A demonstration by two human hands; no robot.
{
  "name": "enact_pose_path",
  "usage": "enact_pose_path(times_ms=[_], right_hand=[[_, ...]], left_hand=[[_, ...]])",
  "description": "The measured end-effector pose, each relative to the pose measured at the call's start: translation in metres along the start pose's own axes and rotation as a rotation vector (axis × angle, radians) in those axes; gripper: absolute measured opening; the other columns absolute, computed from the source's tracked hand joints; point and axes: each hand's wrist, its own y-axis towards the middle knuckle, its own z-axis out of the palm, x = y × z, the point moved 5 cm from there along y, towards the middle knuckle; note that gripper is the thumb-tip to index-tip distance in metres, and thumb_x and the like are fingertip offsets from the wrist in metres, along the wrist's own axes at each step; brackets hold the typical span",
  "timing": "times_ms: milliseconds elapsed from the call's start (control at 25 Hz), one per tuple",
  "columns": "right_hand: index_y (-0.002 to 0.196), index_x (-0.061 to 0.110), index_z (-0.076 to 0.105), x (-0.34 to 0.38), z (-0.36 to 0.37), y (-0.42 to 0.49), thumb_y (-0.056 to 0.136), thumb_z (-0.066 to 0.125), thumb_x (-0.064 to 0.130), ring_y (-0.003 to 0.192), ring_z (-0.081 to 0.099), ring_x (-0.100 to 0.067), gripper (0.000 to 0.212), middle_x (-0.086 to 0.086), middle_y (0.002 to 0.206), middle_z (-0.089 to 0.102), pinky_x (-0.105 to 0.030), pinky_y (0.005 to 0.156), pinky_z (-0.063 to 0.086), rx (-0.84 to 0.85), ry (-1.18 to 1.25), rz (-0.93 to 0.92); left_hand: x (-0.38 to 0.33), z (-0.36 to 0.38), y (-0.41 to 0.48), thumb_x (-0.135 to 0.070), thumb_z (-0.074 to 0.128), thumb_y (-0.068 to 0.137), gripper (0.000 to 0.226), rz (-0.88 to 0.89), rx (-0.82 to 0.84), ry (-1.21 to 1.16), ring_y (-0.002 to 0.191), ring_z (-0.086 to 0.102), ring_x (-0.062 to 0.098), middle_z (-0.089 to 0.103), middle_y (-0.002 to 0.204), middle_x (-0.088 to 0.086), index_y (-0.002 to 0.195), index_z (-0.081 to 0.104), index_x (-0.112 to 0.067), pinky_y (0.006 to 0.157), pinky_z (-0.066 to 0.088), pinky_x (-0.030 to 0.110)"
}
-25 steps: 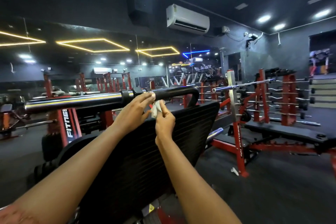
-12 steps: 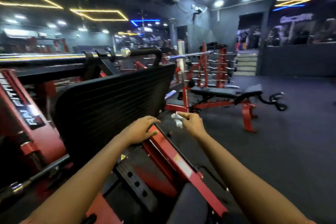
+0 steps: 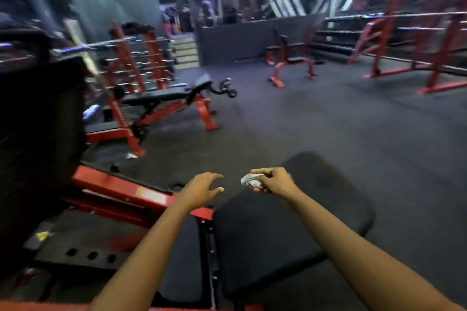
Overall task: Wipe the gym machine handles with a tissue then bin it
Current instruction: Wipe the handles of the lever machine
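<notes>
Right hand (image 3: 274, 180) fingers (image 3: 262, 171) pinch crumpled tissue (image 3: 250, 180), likely for binning; left hand (image 3: 201, 188) just beside, spread, empty; no bin visible.

Right hand (image 3: 274, 180) pinches crumpled tissue (image 3: 250, 180); left hand (image 3: 202, 188) spread, empty, above black seat pad (image 3: 265, 230).

hands (image 3: 237, 185) off handle, lowered over seat pad (image 3: 265, 230), view swung right

Single head-worn wide-angle view, facing forward and down, close over a seat pad (image 3: 265, 230), gym floor (image 3: 328, 121) beyond, blurred
</notes>
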Motion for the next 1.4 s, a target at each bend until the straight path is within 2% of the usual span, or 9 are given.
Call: enact_pose_path(times_ms=[160, 280, 480, 600, 680, 760, 1040, 1240, 1400], right_hand=[[0.101, 0.007, 0.070, -0.038, -0.106, -0.045, 0.084, 0.053, 0.002, 0.055, 0.058, -0.005, 0.024, -0.007, 0.080, 0.068, -0.011, 0.051, 0.045, -0.230, 0.030, 0.079], [0.106, 0.003, 0.067, -0.062, -0.196, -0.083, 0.086, 0.058, 0.007, 0.062, 0.059, -0.010, 0.022, -0.010, 0.082, 0.068, -0.014, 0.055, 0.048, -0.386, 0.100, 0.117], [0.094, 0.012, 0.072, -0.097, -0.352, -0.154, 0.083, 0.065, 0.015, 0.064, 0.056, -0.010, 0.014, -0.005, 0.074, 0.065, -0.016, 0.058, 0.049, -0.688, 0.025, 0.126], [0.102, 0.013, 0.071, -0.123, -0.457, -0.200, 0.079, 0.068, 0.016, 0.081, 0.063, -0.015, 0.023, -0.006, 0.090, 0.070, -0.027, 0.073, 0.055, -0.874, -0.079, 0.165], [0.099, 0.016, 0.072, -0.138, -0.518, -0.234, 0.076, 0.069, 0.020, 0.094, 0.063, -0.015, 0.023, -0.005, 0.098, 0.071, -0.034, 0.087, 0.053, -0.973, -0.122, 0.194], [0.096, 0.015, 0.073, -0.151, -0.568, -0.267, 0.077, 0.069, 0.021, 0.101, 0.061, -0.015, 0.021, -0.003, 0.100, 0.071, -0.035, 0.093, 0.049, -1.037, -0.139, 0.203], [0.096, 0.013, 0.073, -0.208, -0.743, -0.354, 0.082, 0.064, 0.017, 0.102, 0.061, -0.020, 0.017, -0.008, 0.101, 0.071, -0.036, 0.090, 0.050, -1.295, -0.287, 0.335], [0.094, 0.014, 0.074, -0.237, -0.874, -0.390, 0.083, 0.064, 0.020, 0.100, 0.062, -0.018, 0.016, -0.005, 0.101, 0.071, -0.032, 0.086, 0.051, -1.460, -0.353, 0.386], [0.094, 0.015, 0.074, -0.248, -0.978, -0.417, 0.083, 0.064, 0.020, 0.094, 0.064, -0.018, 0.016, -0.007, 0.096, 0.073, -0.030, 0.082, 0.052, -1.587, -0.410, 0.442]], left_hand=[[-0.105, 0.040, 0.043, -0.033, 0.054, 0.091, 0.043, 0.241, 0.078, -0.007, 0.122, 0.048, 0.019, 0.053, 0.132, 0.004, 0.132, 0.048, -0.018, 0.104, 0.035, 0.031], [-0.201, 0.072, 0.073, -0.033, 0.053, 0.092, 0.044, 0.402, 0.151, -0.020, 0.124, 0.046, 0.019, 0.050, 0.135, 0.003, 0.134, 0.047, -0.019, 0.104, 0.036, 0.033], [-0.376, 0.127, 0.115, -0.035, 0.052, 0.093, 0.042, 0.616, 0.186, -0.075, 0.122, 0.048, 0.022, 0.053, 0.132, 0.005, 0.131, 0.049, -0.018, 0.103, 0.038, 0.036], [-0.495, 0.168, 0.131, -0.039, 0.050, 0.092, 0.044, 0.735, 0.238, -0.077, 0.124, 0.047, 0.022, 0.052, 0.133, 0.006, 0.130, 0.050, -0.018, 0.104, 0.036, 0.036], [-0.571, 0.191, 0.135, -0.039, 0.051, 0.092, 0.045, 0.823, 0.246, -0.086, 0.126, 0.045, 0.022, 0.049, 0.136, 0.005, 0.132, 0.048, -0.017, 0.105, 0.035, 0.035], [-0.640, 0.211, 0.133, -0.038, 0.051, 0.092, 0.047, 0.897, 0.262, -0.106, 0.127, 0.044, 0.021, 0.047, 0.138, 0.005, 0.134, 0.046, -0.017, 0.106, 0.034, 0.034], [-0.865, 0.286, 0.145, -0.034, 0.053, 0.092, 0.049, 1.066, 0.339, -0.162, 0.127, 0.044, 0.025, 0.047, 0.138, 0.009, 0.135, 0.044, -0.014, 0.104, 0.035, 0.035], [-1.028, 0.336, 0.185, -0.033, 0.054, 0.091, 0.046, 1.187, 0.390, -0.223, 0.120, 0.050, 0.027, 0.052, 0.132, 0.013, 0.131, 0.049, -0.011, 0.103, 0.037, 0.037], [-1.152, 0.369, 0.216, -0.035, 0.051, 0.093, 0.047, 1.284, 0.402, -0.220, 0.123, 0.047, 0.027, 0.049, 0.135, 0.012, 0.133, 0.046, -0.013, 0.104, 0.037, 0.037]])
